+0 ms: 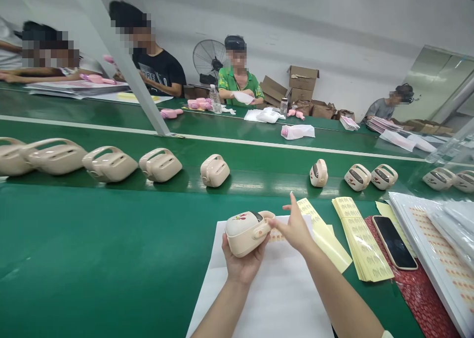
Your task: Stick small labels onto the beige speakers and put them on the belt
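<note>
My left hand (243, 265) holds a small cream plastic device (242, 234) from below, tilted, its fingers wrapped around the body. The device has a loop handle, a white face with a red and yellow printed motif, a dark window and a small orange mark at the handle's pivot. At the handle, my right hand (295, 229) has a fingertip against the side, while its other visible fingers stretch out and apart. Beneath both hands lies a white sheet (285, 288) with rows of small orange stickers, partly hidden by the hands.
Several similar devices (160, 165) stand in a row along the green belt (266, 172). To my right are yellow sticker strips (361, 239), a phone (394, 242) on red wrap and stacked sticker sheets (440, 249). Several people work across the belt, near pink items (200, 103).
</note>
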Action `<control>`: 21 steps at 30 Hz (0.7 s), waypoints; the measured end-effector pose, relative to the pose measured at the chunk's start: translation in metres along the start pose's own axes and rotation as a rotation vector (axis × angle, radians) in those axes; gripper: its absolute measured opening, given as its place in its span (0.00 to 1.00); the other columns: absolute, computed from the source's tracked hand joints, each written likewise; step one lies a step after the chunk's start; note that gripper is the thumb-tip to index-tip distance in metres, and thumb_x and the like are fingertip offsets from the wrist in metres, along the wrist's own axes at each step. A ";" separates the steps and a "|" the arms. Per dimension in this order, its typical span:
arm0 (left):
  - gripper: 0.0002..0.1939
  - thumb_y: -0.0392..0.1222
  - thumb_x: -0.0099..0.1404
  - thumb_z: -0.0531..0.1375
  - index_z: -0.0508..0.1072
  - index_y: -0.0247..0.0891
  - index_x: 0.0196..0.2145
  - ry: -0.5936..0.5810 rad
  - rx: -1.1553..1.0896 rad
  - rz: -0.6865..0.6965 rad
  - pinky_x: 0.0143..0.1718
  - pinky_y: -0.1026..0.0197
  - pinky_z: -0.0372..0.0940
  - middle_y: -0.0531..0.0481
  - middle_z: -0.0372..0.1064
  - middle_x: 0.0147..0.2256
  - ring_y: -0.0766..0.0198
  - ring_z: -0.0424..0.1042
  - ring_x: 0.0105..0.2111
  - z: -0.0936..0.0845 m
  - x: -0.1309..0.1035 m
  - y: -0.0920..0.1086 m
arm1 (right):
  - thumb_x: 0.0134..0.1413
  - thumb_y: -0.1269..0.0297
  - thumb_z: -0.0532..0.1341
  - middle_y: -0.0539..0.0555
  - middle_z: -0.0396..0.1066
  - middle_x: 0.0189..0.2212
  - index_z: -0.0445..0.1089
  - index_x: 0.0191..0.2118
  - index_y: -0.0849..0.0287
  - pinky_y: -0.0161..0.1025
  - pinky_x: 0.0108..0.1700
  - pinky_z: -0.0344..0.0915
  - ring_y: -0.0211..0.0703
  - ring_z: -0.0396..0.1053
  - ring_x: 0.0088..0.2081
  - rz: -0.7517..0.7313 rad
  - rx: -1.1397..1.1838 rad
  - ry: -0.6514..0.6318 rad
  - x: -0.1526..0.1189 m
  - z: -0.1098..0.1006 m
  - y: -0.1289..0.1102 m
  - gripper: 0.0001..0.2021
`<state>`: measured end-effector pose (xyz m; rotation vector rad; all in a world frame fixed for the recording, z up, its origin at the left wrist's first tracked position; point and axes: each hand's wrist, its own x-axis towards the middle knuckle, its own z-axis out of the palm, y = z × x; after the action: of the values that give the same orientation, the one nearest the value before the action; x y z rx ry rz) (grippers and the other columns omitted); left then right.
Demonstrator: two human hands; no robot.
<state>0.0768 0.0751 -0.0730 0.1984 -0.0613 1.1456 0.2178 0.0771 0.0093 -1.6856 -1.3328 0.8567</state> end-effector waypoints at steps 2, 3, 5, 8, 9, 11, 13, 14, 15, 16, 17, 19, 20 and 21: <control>0.25 0.58 0.57 0.54 0.65 0.46 0.50 0.067 0.109 0.030 0.50 0.51 0.62 0.47 0.68 0.49 0.54 0.65 0.50 0.000 0.000 0.001 | 0.42 0.58 0.62 0.60 0.58 0.49 0.47 0.59 0.56 0.46 0.42 0.63 0.43 0.66 0.37 0.008 0.033 0.023 0.003 -0.018 0.002 0.38; 0.25 0.59 0.56 0.55 0.65 0.48 0.49 0.109 0.202 0.058 0.49 0.50 0.63 0.49 0.68 0.49 0.53 0.65 0.49 0.000 0.000 0.001 | 0.42 0.59 0.62 0.60 0.58 0.49 0.48 0.58 0.56 0.45 0.41 0.63 0.41 0.65 0.35 0.001 0.065 0.019 0.004 -0.028 0.002 0.37; 0.27 0.57 0.52 0.60 0.64 0.50 0.49 0.166 0.487 0.102 0.46 0.47 0.64 0.50 0.67 0.48 0.51 0.65 0.48 0.004 -0.002 0.002 | 0.40 0.64 0.62 0.59 0.56 0.50 0.51 0.56 0.55 0.42 0.39 0.64 0.37 0.64 0.33 -0.030 0.149 -0.029 0.004 -0.048 -0.001 0.35; 0.40 0.42 0.41 0.69 0.60 0.51 0.52 0.110 1.093 0.168 0.47 0.43 0.62 0.48 0.63 0.50 0.45 0.62 0.51 0.013 -0.005 0.002 | 0.39 0.70 0.61 0.56 0.57 0.49 0.55 0.52 0.52 0.40 0.38 0.64 0.33 0.65 0.30 -0.088 0.240 -0.187 -0.001 -0.069 -0.013 0.30; 0.43 0.37 0.39 0.69 0.58 0.51 0.53 0.044 1.282 0.197 0.49 0.42 0.59 0.48 0.60 0.52 0.44 0.60 0.52 0.015 -0.006 0.001 | 0.39 0.72 0.61 0.55 0.57 0.49 0.56 0.51 0.52 0.39 0.37 0.64 0.32 0.65 0.30 -0.101 0.241 -0.250 -0.004 -0.072 -0.017 0.29; 0.44 0.33 0.42 0.67 0.54 0.53 0.54 -0.135 1.562 0.250 0.52 0.38 0.54 0.46 0.55 0.55 0.42 0.54 0.56 0.017 -0.007 -0.003 | 0.39 0.74 0.61 0.54 0.59 0.47 0.58 0.50 0.52 0.39 0.38 0.64 0.31 0.66 0.29 -0.108 0.195 -0.365 -0.008 -0.074 -0.024 0.28; 0.42 0.32 0.46 0.65 0.51 0.52 0.55 -0.308 1.701 0.265 0.53 0.37 0.51 0.43 0.52 0.56 0.41 0.50 0.58 0.018 -0.007 -0.007 | 0.39 0.76 0.61 0.54 0.59 0.46 0.57 0.50 0.52 0.40 0.38 0.64 0.31 0.66 0.29 -0.093 0.116 -0.436 -0.011 -0.071 -0.027 0.29; 0.42 0.32 0.47 0.64 0.50 0.52 0.55 -0.366 1.734 0.269 0.53 0.36 0.51 0.42 0.52 0.56 0.41 0.49 0.58 0.017 -0.007 -0.009 | 0.39 0.77 0.61 0.53 0.59 0.46 0.57 0.51 0.52 0.40 0.38 0.64 0.31 0.66 0.29 -0.084 0.074 -0.455 -0.011 -0.068 -0.028 0.29; 0.42 0.33 0.48 0.64 0.49 0.52 0.56 -0.401 1.753 0.271 0.53 0.36 0.51 0.41 0.51 0.56 0.41 0.49 0.58 0.017 -0.006 -0.011 | 0.39 0.77 0.61 0.53 0.59 0.46 0.56 0.52 0.52 0.40 0.37 0.64 0.31 0.66 0.29 -0.079 0.036 -0.466 -0.012 -0.065 -0.028 0.30; 0.41 0.34 0.49 0.64 0.48 0.51 0.56 -0.422 1.762 0.270 0.52 0.36 0.52 0.41 0.50 0.57 0.41 0.49 0.58 0.016 -0.006 -0.012 | 0.39 0.77 0.61 0.53 0.58 0.46 0.56 0.52 0.51 0.41 0.37 0.64 0.31 0.66 0.29 -0.078 0.006 -0.475 -0.012 -0.062 -0.027 0.31; 0.41 0.35 0.50 0.64 0.47 0.52 0.56 -0.436 1.764 0.269 0.52 0.37 0.52 0.40 0.49 0.57 0.42 0.49 0.58 0.016 -0.006 -0.012 | 0.39 0.78 0.62 0.53 0.58 0.46 0.55 0.53 0.51 0.41 0.38 0.64 0.31 0.66 0.29 -0.081 -0.019 -0.484 -0.012 -0.059 -0.026 0.32; 0.41 0.36 0.51 0.63 0.46 0.52 0.56 -0.453 1.765 0.261 0.52 0.37 0.53 0.40 0.48 0.57 0.42 0.49 0.58 0.015 -0.005 -0.012 | 0.39 0.78 0.62 0.53 0.58 0.46 0.54 0.54 0.51 0.42 0.39 0.64 0.32 0.66 0.29 -0.087 -0.050 -0.505 -0.013 -0.054 -0.023 0.34; 0.41 0.36 0.51 0.63 0.46 0.52 0.57 -0.456 1.766 0.260 0.52 0.37 0.53 0.40 0.47 0.57 0.43 0.49 0.58 0.015 -0.005 -0.012 | 0.38 0.78 0.62 0.53 0.58 0.46 0.54 0.54 0.51 0.42 0.40 0.64 0.32 0.66 0.30 -0.088 -0.057 -0.511 -0.014 -0.052 -0.022 0.34; 0.41 0.36 0.51 0.63 0.46 0.52 0.57 -0.457 1.766 0.257 0.52 0.37 0.53 0.40 0.47 0.58 0.42 0.49 0.58 0.015 -0.005 -0.012 | 0.38 0.79 0.62 0.53 0.58 0.45 0.54 0.55 0.51 0.43 0.41 0.64 0.32 0.66 0.30 -0.090 -0.060 -0.515 -0.014 -0.050 -0.021 0.35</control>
<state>0.0863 0.0627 -0.0608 2.0494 0.5648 1.0879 0.2498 0.0565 0.0510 -1.4873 -1.7746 1.2628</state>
